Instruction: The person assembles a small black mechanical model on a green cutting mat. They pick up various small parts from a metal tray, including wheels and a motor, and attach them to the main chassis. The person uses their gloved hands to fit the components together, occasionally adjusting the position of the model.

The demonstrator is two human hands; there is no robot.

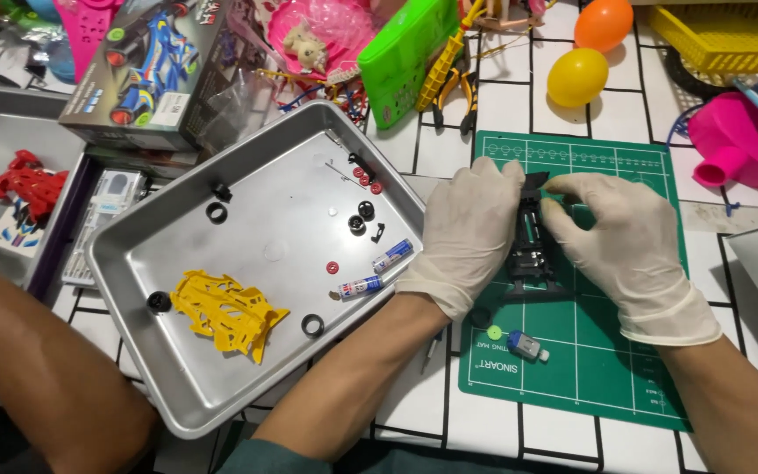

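Black toy-car chassis [532,250] on green cutting mat [607,351], clasped between closed fingers of gloved left hand [467,233] and right hand [629,254].

White-gloved hands [546,237] grip a black chassis [532,246] on a green gridded mat [572,369]; yellow shell [225,312] nearby.

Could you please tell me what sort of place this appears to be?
Probably a hobby bench for building toy model cars: a green cutting mat on a white tiled tabletop, a silver metal tray of small parts with a yellow plastic car body shell, and yellow-handled pliers.
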